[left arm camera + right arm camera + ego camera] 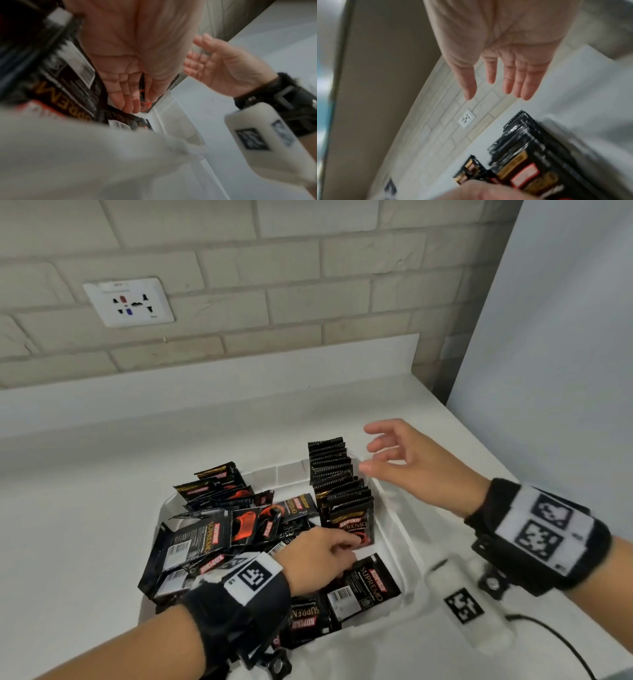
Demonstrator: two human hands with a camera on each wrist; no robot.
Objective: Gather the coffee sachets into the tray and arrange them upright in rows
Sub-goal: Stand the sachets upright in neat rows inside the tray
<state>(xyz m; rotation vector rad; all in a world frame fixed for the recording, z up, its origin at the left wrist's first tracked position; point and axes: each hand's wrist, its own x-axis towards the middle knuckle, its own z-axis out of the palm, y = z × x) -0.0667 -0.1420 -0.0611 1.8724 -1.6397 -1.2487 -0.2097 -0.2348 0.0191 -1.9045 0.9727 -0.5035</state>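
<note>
Sachets standing upright form one finished-looking row (342,484) in the white tray (404,529), just beyond the fingertips of the left hand (318,556) and just beside the fingers of the right hand (411,463). The row runs along the tray's right part, the sachets packed face to back with their crimped tops up, the nearest one showing its Kopiko Supremo front. That is the part of the job that looks done.

Most is left. A loose heap of sachets (212,529) lies flat and crisscrossed under and to the outer side of the left hand, some face up, some showing barcodes, a few hanging over the tray's edge on that side. More flat sachets (363,590) lie under the left wrist, between the two forearms. No second row has been started, as far as I can see.

The left hand reaches down to the foot of the nearest standing sachet, fingers bent toward it; whether they pinch it or only touch it I cannot tell. The right hand hovers with fingers spread and relaxed, holding nothing, in the air past the row's far end. No stray sachets show on the white counter (102,474) outside the tray, so gathering seems about complete and arranging is, by my judgement, well under half done.
</note>
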